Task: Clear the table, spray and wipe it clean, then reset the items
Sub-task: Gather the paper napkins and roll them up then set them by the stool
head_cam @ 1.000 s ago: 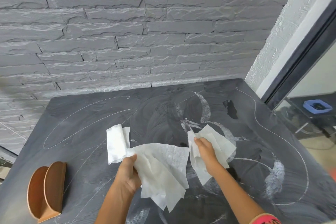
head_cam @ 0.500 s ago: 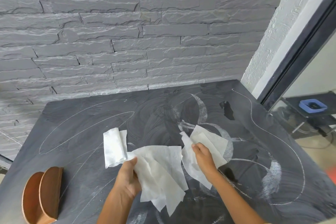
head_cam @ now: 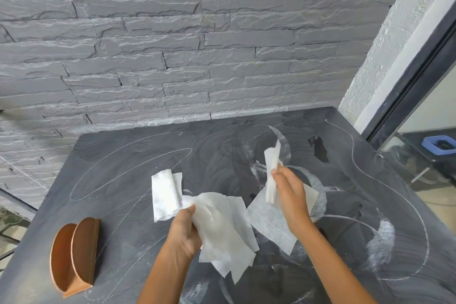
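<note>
Since a moment ago the right hand (head_cam: 291, 195) has lifted its pinched tissue (head_cam: 272, 173) upright, just right of the left hand (head_cam: 185, 232) clutching the tissue wad (head_cam: 222, 227), well right of the wooden napkin holder (head_cam: 74, 256).

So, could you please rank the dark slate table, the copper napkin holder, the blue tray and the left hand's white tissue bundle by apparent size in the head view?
1. Dark slate table.
2. White tissue bundle in the left hand.
3. Copper napkin holder, close to the bundle.
4. Blue tray, though farther away.

napkin holder (head_cam: 74, 252) on table's (head_cam: 128, 163) left, wall (head_cam: 172, 44) behind
</note>
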### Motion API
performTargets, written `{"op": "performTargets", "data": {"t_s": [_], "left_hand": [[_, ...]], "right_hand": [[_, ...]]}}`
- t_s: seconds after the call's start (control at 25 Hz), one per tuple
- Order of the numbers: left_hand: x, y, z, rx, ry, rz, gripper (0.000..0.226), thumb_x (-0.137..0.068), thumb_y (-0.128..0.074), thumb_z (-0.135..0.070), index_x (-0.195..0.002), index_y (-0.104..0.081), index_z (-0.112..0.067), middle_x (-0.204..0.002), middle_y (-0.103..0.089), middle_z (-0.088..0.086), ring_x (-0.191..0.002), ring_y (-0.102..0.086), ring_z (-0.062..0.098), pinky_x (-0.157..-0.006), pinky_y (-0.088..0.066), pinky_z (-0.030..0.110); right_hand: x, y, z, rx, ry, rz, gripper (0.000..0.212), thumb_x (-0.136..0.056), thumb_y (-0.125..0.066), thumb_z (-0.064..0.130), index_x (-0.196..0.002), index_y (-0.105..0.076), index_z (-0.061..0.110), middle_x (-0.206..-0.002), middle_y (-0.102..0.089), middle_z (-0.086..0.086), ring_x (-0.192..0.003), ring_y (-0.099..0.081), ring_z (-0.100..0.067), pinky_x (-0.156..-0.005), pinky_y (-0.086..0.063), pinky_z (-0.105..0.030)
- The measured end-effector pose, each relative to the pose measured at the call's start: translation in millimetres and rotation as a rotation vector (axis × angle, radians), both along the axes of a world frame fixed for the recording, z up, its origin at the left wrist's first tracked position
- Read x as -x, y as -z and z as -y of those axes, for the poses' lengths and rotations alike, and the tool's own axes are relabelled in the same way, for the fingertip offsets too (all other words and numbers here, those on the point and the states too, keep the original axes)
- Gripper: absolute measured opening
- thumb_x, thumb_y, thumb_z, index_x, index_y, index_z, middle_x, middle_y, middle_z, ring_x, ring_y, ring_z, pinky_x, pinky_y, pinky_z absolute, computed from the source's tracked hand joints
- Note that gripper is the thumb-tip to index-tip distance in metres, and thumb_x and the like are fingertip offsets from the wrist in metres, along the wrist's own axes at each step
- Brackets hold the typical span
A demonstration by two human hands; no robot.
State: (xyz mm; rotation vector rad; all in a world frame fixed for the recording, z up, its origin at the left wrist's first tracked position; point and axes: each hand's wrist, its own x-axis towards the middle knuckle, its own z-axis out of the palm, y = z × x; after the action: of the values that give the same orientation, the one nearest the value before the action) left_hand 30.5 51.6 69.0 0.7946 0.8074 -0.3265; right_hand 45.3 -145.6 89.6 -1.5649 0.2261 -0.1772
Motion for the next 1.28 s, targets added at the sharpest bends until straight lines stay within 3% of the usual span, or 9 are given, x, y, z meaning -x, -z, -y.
{"op": "performTargets", "data": {"t_s": [0.12, 0.24, 0.32, 0.48, 0.6, 0.76, 0.96, 1.04, 1.28], "left_hand": [[-4, -8, 8, -0.009, 0.024, 0.052, 0.031, -0.099, -0.036, -0.015, -0.119, -0.051, 0.003, -0.102, -0.061, 0.020, -0.097, -0.057, 0.034, -0.094, -0.040, 0.045], [-6, -8, 13, 0.020, 0.063, 0.066, 0.041, -0.101, -0.032, -0.019, -0.129, -0.045, 0.009, -0.127, -0.054, 0.025, -0.121, -0.050, 0.035, -0.106, -0.037, 0.045], [-5, -10, 14, 0.031, 0.115, 0.063, 0.039, -0.101, -0.030, -0.019, -0.124, -0.051, 0.006, -0.119, -0.060, 0.024, -0.116, -0.056, 0.032, -0.102, -0.043, 0.041], [-3, -10, 11, 0.069, 0.191, 0.065, 0.032, -0.096, -0.031, -0.009, -0.087, -0.061, -0.002, -0.070, -0.065, 0.011, -0.065, -0.065, 0.020, -0.060, -0.056, 0.027], [3, -13, 7, 0.075, 0.269, 0.112, 0.026, -0.095, -0.039, -0.018, -0.088, -0.059, -0.004, -0.079, -0.057, 0.012, -0.075, -0.058, 0.024, -0.071, -0.050, 0.034], [6, -17, 2, 0.110, 0.317, 0.125, 0.067, -0.088, -0.048, -0.059, -0.100, -0.068, 0.004, -0.096, -0.068, 0.021, -0.097, -0.064, 0.033, -0.088, -0.052, 0.043], [11, -13, 4, -0.004, 0.285, 0.111, 0.040, -0.101, -0.033, -0.023, -0.111, -0.060, 0.005, -0.092, -0.071, 0.020, -0.092, -0.064, 0.031, -0.079, -0.050, 0.041], [12, -14, 1, -0.001, 0.226, 0.103, 0.036, -0.101, -0.032, -0.018, -0.104, -0.060, 0.004, -0.085, -0.073, 0.019, -0.088, -0.064, 0.030, -0.072, -0.047, 0.040], [15, -8, -10, 0.013, 0.157, 0.086, 0.029, -0.099, -0.037, -0.017, -0.104, -0.060, -0.001, -0.083, -0.073, 0.017, -0.088, -0.062, 0.032, -0.073, -0.047, 0.045]], "right_hand": [[17, -17, -32, 0.108, -0.160, 0.094, 0.015, -0.094, -0.050, 0.011, -0.086, -0.063, 0.012, -0.102, -0.067, 0.011, -0.095, -0.057, 0.009, -0.080, -0.040, -0.006], [33, -8, -59, 0.437, -0.341, 0.111, 0.024, -0.095, -0.047, 0.017, -0.072, -0.046, 0.010, -0.147, -0.032, 0.012, -0.138, -0.021, 0.004, -0.106, -0.022, -0.011], [40, 4, -72, 0.579, -0.430, 0.102, 0.026, -0.096, -0.043, 0.020, -0.071, -0.039, 0.013, -0.152, -0.018, 0.010, -0.141, -0.004, 0.003, -0.106, -0.011, -0.006], [48, 19, -81, 0.703, -0.555, 0.067, 0.019, -0.096, -0.038, 0.026, -0.085, -0.042, 0.010, -0.158, -0.012, 0.005, -0.142, 0.004, 0.001, -0.112, -0.012, -0.016], [54, 20, -78, 0.645, -0.619, -0.009, 0.044, -0.095, -0.036, 0.046, -0.130, -0.032, 0.019, -0.155, -0.014, 0.013, -0.137, -0.009, 0.007, -0.107, -0.016, -0.016], [56, 23, -76, 0.706, -0.741, 0.029, 0.063, -0.094, -0.026, 0.060, -0.148, -0.013, 0.031, -0.152, 0.007, 0.022, -0.133, 0.019, 0.015, -0.112, 0.007, -0.019], [39, 41, -60, 0.509, -0.644, 0.060, 0.052, -0.094, -0.029, 0.055, -0.139, -0.040, 0.031, -0.148, -0.013, 0.029, -0.134, 0.000, 0.018, -0.113, -0.006, -0.012], [24, 59, -34, 0.676, -0.534, 0.090, 0.046, -0.097, -0.034, 0.045, -0.140, -0.040, 0.027, -0.148, -0.015, 0.025, -0.135, 0.001, 0.018, -0.115, -0.007, -0.017], [12, 133, 58, 1.389, -0.663, -0.055, 0.067, -0.098, -0.023, 0.050, -0.147, 0.011, 0.020, -0.152, 0.021, 0.009, -0.139, 0.027, -0.014, -0.113, 0.017, -0.027]]}}
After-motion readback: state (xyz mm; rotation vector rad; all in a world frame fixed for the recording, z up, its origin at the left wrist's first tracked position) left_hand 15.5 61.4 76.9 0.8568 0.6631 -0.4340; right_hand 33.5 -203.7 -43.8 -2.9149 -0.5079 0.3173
